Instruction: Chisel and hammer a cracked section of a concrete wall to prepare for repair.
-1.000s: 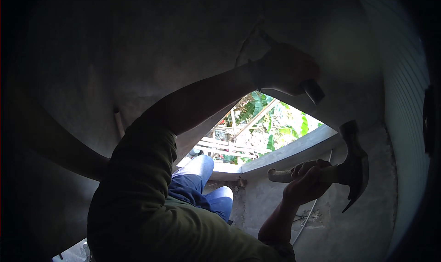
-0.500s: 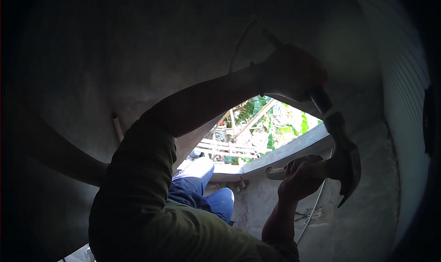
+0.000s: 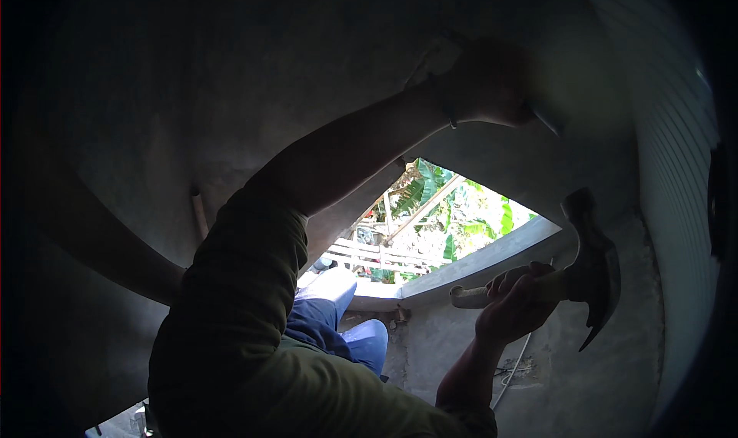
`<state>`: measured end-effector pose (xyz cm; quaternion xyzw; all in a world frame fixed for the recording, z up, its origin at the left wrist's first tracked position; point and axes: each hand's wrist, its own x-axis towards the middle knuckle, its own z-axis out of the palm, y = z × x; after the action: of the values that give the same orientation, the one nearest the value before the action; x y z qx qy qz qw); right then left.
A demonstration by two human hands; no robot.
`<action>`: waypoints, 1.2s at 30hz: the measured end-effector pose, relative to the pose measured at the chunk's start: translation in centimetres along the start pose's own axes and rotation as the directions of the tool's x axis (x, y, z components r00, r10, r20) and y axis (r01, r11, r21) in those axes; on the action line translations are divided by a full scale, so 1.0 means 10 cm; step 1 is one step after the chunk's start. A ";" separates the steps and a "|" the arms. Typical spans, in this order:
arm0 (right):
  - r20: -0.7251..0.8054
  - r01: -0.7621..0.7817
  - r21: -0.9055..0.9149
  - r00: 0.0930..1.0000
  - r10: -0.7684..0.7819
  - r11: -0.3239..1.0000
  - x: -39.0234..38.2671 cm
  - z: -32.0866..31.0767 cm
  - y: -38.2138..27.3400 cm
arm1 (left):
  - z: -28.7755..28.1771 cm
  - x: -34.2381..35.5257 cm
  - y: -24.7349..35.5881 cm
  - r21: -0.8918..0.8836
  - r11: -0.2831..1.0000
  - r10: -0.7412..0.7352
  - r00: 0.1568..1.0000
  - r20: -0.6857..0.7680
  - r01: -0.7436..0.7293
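Note:
A chisel (image 3: 545, 118) is gripped in my left hand (image 3: 492, 81), which is raised against the dark wall at the upper right. Its thick butt end sticks out below the fist, while the thinner end beyond the hand fades into shadow near the wall. My right hand (image 3: 513, 309), lower down, has its fingers wrapped round the pale handle of a claw hammer (image 3: 596, 273). The hammer's striking face points up toward the chisel, its claw points down, and a gap separates the two tools.
Behind my arms, a window opening (image 3: 430, 223) with a pale sill (image 3: 484, 257) shows leaves and poles outside. A ribbed pale panel (image 3: 676, 161) rises at the right. A thin cable (image 3: 513, 369) hangs on the wall below the sill. A short pipe (image 3: 198, 211) juts out at left.
My left hand has moved up with the chisel, away from the hammer. The hammer in my right hand has shifted slightly right, and the gap between the tools is wider.

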<state>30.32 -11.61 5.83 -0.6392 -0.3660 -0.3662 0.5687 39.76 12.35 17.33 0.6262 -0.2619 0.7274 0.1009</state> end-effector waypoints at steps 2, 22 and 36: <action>-0.003 0.032 -0.013 0.999 -0.032 0.999 0.02 -0.03 -0.02 | 0.03 0.03 0.01 -0.025 1.000 -0.007 1.000 0.003 0.007; 0.078 -0.068 -0.581 0.987 0.139 0.811 0.61 -0.19 -0.13 | 0.14 0.10 0.02 -0.020 1.000 -0.006 0.995 -0.098 0.004; -0.051 0.082 -0.071 0.995 -0.086 0.994 0.59 -0.13 -0.26 | 0.04 0.05 -0.01 -0.020 1.000 -0.021 0.994 -0.109 0.019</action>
<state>30.71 -12.36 12.31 -0.6323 -0.3644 -0.4194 0.5399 40.02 12.14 17.88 0.5868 -0.2569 0.7571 0.1283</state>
